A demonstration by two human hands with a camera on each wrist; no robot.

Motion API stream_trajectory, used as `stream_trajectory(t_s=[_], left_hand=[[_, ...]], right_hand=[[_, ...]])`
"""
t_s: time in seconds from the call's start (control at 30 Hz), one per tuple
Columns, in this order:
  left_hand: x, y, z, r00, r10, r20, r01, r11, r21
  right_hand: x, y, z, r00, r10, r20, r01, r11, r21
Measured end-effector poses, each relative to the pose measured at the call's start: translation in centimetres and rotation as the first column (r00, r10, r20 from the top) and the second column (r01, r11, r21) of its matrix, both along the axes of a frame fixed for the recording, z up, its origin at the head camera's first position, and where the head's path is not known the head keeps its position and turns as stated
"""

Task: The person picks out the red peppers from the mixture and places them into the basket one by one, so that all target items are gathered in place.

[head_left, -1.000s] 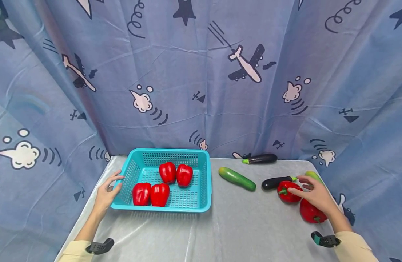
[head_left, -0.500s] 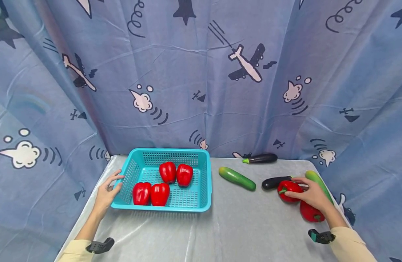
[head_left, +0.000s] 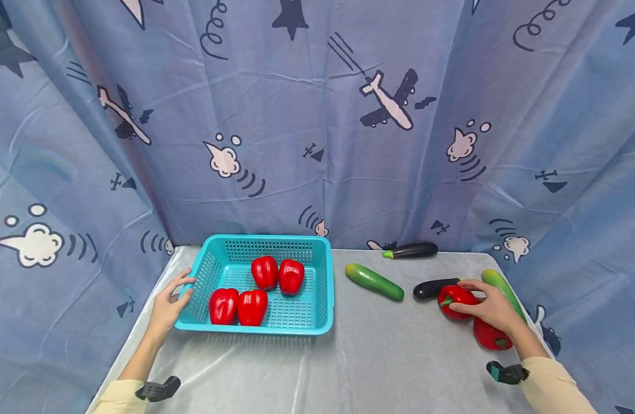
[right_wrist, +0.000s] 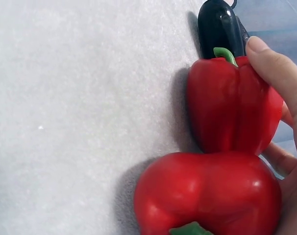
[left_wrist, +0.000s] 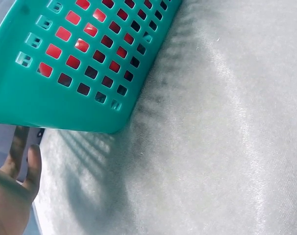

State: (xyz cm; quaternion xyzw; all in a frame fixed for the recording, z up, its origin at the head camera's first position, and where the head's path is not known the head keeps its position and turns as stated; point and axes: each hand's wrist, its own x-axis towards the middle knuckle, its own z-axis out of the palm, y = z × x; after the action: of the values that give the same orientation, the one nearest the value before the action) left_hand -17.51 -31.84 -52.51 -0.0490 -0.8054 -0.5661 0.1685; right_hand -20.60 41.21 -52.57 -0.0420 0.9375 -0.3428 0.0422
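4 red peppers (head_left: 253,309) lie inside blue basket (head_left: 325,287). Right hand (head_left: 490,310): grip curled round held pepper (head_left: 455,294), thumb and fingers on opposite sides, likely for balanced hold; this pepper seems resting on counter (head_left: 400,356), just beside 1 nearer pepper (head_left: 487,334). Left hand (head_left: 165,307): grip loosely spread, holds nothing, at basket's left wall, maybe for steadying.

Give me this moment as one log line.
left hand: beside turquoise basket | right hand: grips red pepper | basket contents: four red peppers
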Motion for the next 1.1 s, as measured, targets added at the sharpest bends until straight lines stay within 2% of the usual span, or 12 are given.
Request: stream_trajectory(t_s=[0.13, 0.23, 0.77, 0.93, 1.1], left_hand=[[-0.7, -0.8, -1.5, 1.0, -0.003, -0.008, 0.003, 1.0, 0.003], [-0.9, -1.1, -2.0, 1.0, -0.008, -0.002, 0.008, 1.0, 0.011], [-1.0, -1.2, -2.1, 0.999, -0.033, -0.006, 0.034, 0.998, 0.054], [-0.9, -1.2, -2.0, 1.0, -0.028, -0.004, 0.028, 0.998, 0.051], [-0.9, -1.3, -2.1, 1.0, -0.024, -0.002, 0.024, 0.999, 0.041]], right_hand=[[0.1, 0.0, 0.1, 1.0, 0.01, 0.006, -0.01, 1.0, -0.007], [0.2, -0.1, 0.3, 1.0, 0.01, 0.01, -0.01, 1.0, -0.008], [0.1, -0.2, 1.6, 0.996, 0.048, -0.079, -0.054, 0.995, -0.081], [0.3, -1.2, 2.7, 0.986, 0.086, -0.141, -0.101, 0.989, -0.105], [0.5, -3.0, 3.6, 0.965, 0.127, -0.228, -0.151, 0.984, -0.092]])
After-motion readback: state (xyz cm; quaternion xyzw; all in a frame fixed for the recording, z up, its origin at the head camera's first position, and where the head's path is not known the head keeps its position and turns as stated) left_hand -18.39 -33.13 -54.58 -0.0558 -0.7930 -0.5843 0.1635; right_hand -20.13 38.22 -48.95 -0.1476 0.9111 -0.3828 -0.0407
